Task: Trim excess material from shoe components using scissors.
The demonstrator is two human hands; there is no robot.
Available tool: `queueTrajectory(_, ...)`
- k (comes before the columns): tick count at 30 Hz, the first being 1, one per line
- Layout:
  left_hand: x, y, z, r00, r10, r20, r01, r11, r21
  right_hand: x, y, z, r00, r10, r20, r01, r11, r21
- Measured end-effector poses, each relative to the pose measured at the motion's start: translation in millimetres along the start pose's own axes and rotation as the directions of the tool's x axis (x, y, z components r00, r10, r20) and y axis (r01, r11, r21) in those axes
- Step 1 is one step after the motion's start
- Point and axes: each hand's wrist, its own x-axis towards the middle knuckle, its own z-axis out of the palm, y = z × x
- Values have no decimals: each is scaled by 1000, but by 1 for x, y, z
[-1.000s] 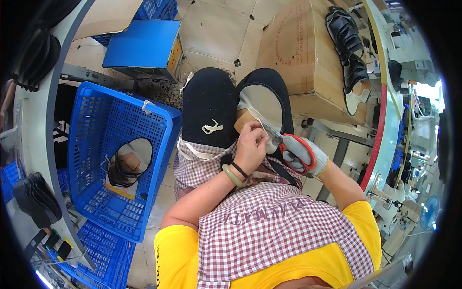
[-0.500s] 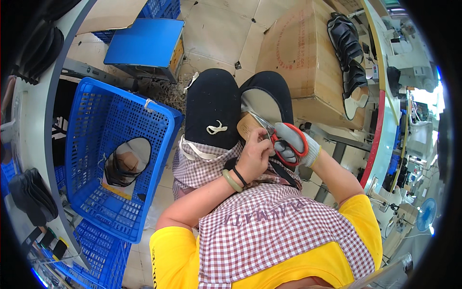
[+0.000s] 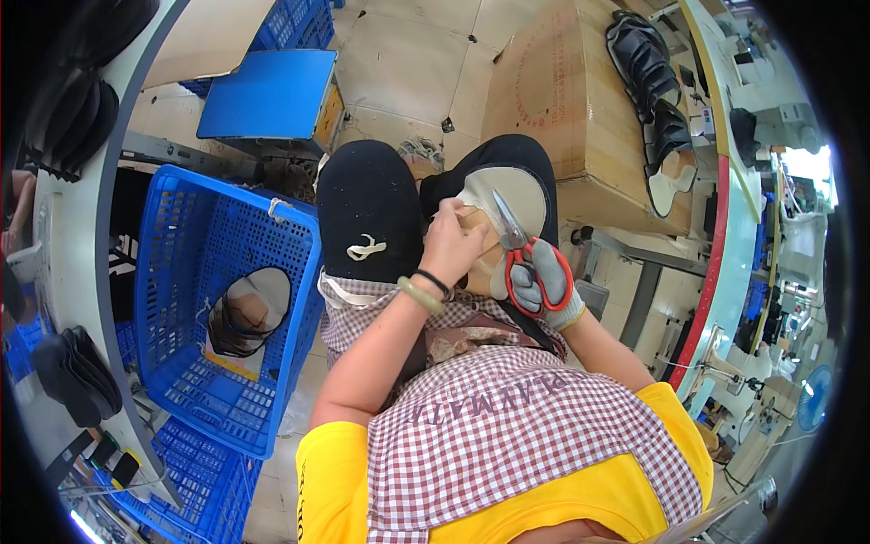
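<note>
On my right knee lies a sandal [image 3: 528,195] with a pale footbed and a tan heel part. My left hand [image 3: 453,240], bare with bracelets at the wrist, is closed on its tan part, fingertips pinched together. My gloved right hand [image 3: 549,272] grips red-handled scissors [image 3: 511,225], fingers through the handle loops. The blades point up and left over the pale footbed, beside my left fingers; whether they touch it I cannot tell. Much of the sandal's near side is hidden by my hands.
To my left stands a blue plastic basket [image 3: 313,263] holding another sandal [image 3: 254,304]. A blue-topped stool [image 3: 267,95] is ahead. A cardboard box [image 3: 535,91] at the right carries black strappy sandals [image 3: 645,82]. Dark soles [image 3: 77,376] sit on the left-hand table.
My left hand has moved left and up along the sandal. The scissors have swung clear of the left fingers, their blades now showing over the footbed. My left knee has shifted left.
</note>
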Motion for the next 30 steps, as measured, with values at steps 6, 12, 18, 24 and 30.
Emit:
queueTrajectory(6, -8, 37, 16, 924, 362, 121, -381, 895, 230, -27, -11, -7, 990, -100, 104, 97, 995, 32)
queueTrajectory(12, 5, 20, 34, 924, 382, -11, -359, 878, 316, 8, -20, -44, 989, -136, 59, 129, 986, 106)
queueTrajectory(18, 23, 9, 15, 998, -14, 66, 20, 995, -95, 10, -13, -50, 979, -142, 150, 135, 989, 56)
queueTrajectory(24, 35, 31, 14, 907, -381, 180, 411, 893, -184, 5, -7, -49, 971, -174, 162, 196, 972, -130)
queueTrajectory(30, 38, 22, 26, 923, -357, 144, 376, 916, -139, -23, -23, -20, 974, -190, 126, 223, 908, -354)
